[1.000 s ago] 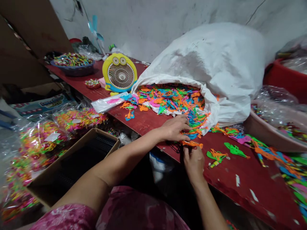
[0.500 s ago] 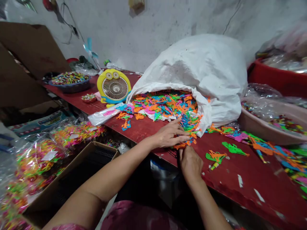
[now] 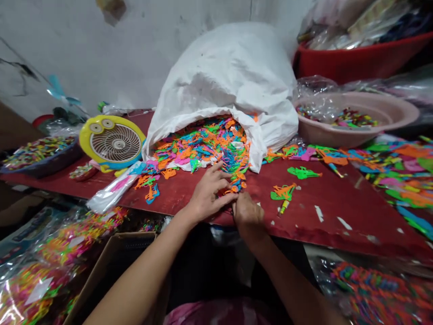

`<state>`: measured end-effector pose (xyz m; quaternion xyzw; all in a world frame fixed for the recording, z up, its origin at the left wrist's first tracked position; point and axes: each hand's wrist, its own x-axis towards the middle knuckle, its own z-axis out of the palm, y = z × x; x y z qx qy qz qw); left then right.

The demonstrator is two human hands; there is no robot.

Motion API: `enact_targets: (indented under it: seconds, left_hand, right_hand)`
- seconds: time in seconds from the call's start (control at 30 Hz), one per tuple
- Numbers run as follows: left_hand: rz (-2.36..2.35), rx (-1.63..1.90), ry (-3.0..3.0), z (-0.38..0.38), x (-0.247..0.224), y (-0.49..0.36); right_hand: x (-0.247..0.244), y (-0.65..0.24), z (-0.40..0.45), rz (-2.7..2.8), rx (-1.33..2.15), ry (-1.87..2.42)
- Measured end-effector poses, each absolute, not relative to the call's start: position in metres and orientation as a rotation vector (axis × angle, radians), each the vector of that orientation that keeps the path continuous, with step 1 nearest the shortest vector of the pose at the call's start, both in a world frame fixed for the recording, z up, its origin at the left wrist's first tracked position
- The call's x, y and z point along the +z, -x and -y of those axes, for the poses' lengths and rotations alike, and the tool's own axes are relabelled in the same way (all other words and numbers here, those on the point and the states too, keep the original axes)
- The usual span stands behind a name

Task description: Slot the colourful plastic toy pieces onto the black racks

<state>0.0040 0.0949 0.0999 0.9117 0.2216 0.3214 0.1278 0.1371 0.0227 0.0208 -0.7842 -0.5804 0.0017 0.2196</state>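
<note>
My left hand is at the table's front edge, fingers stretched and slightly apart, resting against a bunch of small colourful plastic toy pieces. Close beside it, my right hand is closed, knuckles up, just below the near end of that bunch. Something dark shows by its fingers, but what it grips is hidden. Behind both hands lies a big white sack, its mouth towards me, with orange, green, blue and pink plastic pieces spilling out onto the red table.
Left of the sack stand a yellow fan, a clear plastic bag and a filled basin. To the right are a pink basin, a red tub and loose pieces. Below left sit a cardboard box and bagged goods.
The view has turned to the right, so the sack and fan sit further left. Both hands stay by the bunch of pieces; my left fingers look more spread.
</note>
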Motion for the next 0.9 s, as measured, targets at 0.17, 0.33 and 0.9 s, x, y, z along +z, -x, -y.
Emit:
enact_targets:
  seconds: [0.17, 0.33, 0.9]
  left_hand:
    - [-0.731, 0.869, -2.717, -0.095, 0.109, -0.01]
    - [-0.999, 0.997, -2.721, -0.088, 0.107, -0.029]
    - [-1.46, 0.822, -2.641, -0.09, 0.138, -0.065]
  right_hand:
    - [0.019, -0.133, -0.027, 1.629, 0.029, 2.174]
    - [0.027, -0.135, -0.028, 1.734, 0.113, 2.166]
    - [0.051, -0.193, -0.028, 1.559, 0.253, 1.851]
